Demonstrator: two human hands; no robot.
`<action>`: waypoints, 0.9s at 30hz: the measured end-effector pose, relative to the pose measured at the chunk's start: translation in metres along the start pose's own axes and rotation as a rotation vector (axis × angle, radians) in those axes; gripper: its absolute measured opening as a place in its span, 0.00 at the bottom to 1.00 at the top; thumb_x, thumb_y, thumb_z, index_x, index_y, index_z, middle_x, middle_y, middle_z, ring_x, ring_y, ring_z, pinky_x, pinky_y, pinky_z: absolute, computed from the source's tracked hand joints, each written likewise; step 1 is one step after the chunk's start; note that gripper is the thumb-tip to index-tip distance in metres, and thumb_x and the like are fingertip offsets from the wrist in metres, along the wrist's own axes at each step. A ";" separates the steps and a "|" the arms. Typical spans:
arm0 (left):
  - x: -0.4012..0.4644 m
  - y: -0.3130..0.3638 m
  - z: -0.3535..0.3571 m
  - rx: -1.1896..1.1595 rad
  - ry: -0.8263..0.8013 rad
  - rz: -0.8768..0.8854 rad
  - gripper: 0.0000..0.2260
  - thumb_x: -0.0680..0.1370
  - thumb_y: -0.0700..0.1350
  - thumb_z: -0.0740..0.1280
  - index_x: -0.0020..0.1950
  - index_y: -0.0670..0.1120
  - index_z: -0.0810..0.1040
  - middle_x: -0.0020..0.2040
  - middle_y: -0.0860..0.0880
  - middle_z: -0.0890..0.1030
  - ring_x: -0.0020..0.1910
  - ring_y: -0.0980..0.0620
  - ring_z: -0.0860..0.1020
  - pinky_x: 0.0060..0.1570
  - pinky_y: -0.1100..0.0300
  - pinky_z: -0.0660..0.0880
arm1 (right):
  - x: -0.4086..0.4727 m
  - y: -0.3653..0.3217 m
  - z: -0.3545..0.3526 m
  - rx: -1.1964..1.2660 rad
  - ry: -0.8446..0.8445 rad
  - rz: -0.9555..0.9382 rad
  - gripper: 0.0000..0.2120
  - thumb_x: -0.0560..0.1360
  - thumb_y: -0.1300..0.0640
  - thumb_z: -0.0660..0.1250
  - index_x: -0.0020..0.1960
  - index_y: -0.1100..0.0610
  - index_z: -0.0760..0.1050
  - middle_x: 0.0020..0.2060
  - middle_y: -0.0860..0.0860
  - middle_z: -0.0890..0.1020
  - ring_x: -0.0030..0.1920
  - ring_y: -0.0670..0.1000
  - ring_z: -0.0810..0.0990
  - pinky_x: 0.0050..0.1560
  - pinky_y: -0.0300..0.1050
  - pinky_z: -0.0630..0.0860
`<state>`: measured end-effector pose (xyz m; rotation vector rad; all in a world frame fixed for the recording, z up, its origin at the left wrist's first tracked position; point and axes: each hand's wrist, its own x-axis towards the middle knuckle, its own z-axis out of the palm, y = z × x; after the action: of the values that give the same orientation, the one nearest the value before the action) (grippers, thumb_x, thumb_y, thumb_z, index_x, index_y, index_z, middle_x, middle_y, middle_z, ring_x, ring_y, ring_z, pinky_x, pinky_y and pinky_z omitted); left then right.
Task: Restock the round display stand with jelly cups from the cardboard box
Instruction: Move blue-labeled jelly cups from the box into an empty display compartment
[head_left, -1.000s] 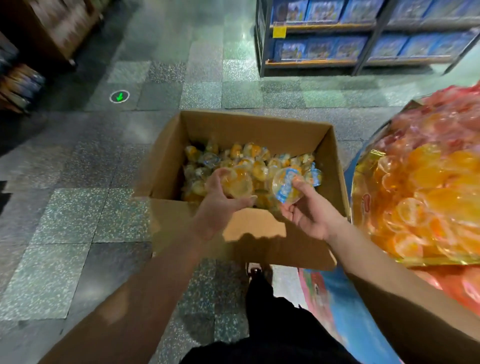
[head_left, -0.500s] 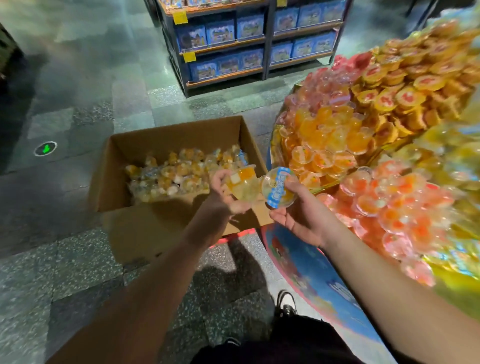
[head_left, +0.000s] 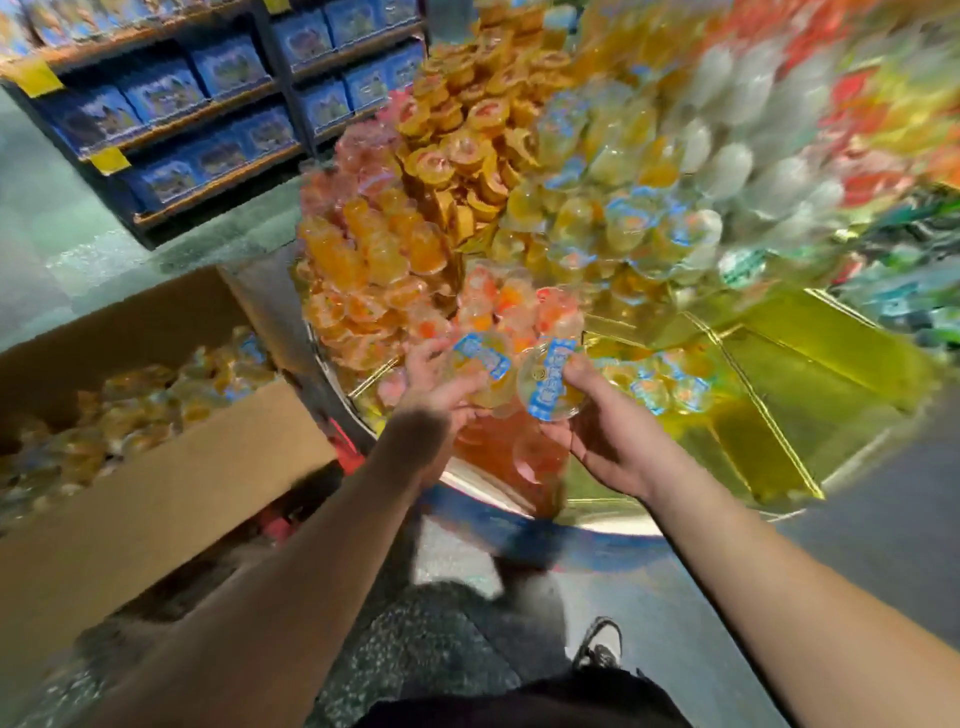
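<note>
Head view | my left hand (head_left: 441, 400) and right hand (head_left: 597, 436), each gripping a jelly cup (head_left: 550, 384), moved from box (head_left: 171, 467) to stand (head_left: 769, 415) | drop next

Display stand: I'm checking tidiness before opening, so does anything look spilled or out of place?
Nothing stands out. The display stand holds sorted heaps of cups; the yellow compartment is nearly bare.

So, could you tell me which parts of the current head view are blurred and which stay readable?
Head view: motion blur smears the upper right of the stand; the hands, left and right, and their cups stay fairly sharp; the box is soft; wide-angle bending curves the shelves.
</note>
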<state>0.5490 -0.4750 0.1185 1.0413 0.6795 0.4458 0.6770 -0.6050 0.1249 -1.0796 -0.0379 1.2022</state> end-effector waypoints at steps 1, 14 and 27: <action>0.004 -0.008 0.023 0.009 -0.038 -0.036 0.21 0.72 0.32 0.68 0.62 0.48 0.71 0.53 0.51 0.78 0.45 0.61 0.82 0.42 0.56 0.82 | -0.003 -0.011 -0.022 0.000 0.012 -0.004 0.10 0.81 0.55 0.60 0.59 0.48 0.76 0.51 0.48 0.85 0.41 0.47 0.85 0.38 0.37 0.81; 0.071 -0.100 0.208 -0.063 -0.067 -0.327 0.17 0.73 0.30 0.65 0.56 0.46 0.77 0.43 0.48 0.85 0.40 0.51 0.83 0.41 0.58 0.77 | -0.006 -0.070 -0.228 -0.021 0.224 0.037 0.15 0.82 0.52 0.61 0.68 0.47 0.72 0.50 0.45 0.83 0.32 0.42 0.79 0.33 0.34 0.78; 0.136 -0.219 0.220 0.001 0.171 -0.618 0.13 0.76 0.33 0.69 0.56 0.47 0.73 0.53 0.46 0.79 0.43 0.51 0.77 0.37 0.61 0.75 | 0.048 -0.031 -0.300 0.050 0.571 0.230 0.12 0.79 0.51 0.67 0.58 0.57 0.76 0.35 0.51 0.82 0.29 0.43 0.80 0.33 0.34 0.79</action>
<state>0.8044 -0.6261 -0.0442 0.7466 1.1061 -0.0064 0.8825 -0.7614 -0.0378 -1.3743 0.5666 1.0492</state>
